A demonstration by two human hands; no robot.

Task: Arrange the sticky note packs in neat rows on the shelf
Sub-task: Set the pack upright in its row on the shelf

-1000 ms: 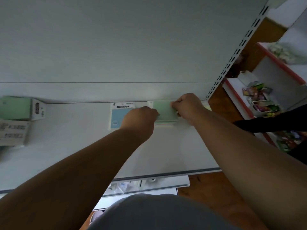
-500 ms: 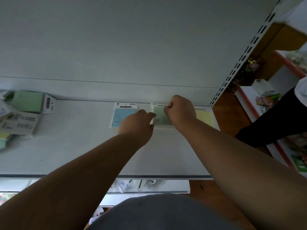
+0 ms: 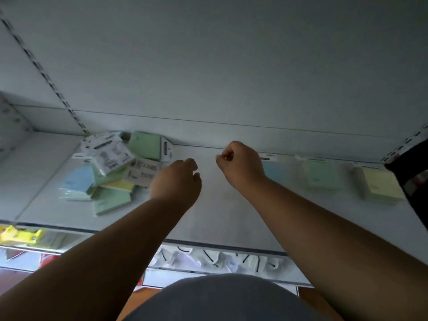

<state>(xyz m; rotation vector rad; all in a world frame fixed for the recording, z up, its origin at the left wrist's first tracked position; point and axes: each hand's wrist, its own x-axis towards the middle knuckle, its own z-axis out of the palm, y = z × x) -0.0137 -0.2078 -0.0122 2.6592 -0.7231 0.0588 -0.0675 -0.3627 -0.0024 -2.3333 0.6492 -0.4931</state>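
Head view: left hand (image 3: 176,180) loose, empty, beside jumbled packs (image 3: 111,174); right hand (image 3: 242,164) clenched, empty, beside blue pack (image 3: 276,174)

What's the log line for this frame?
left hand: empty, by jumbled pile | right hand: fist, empty | row: blue pack, green pack, yellow pack
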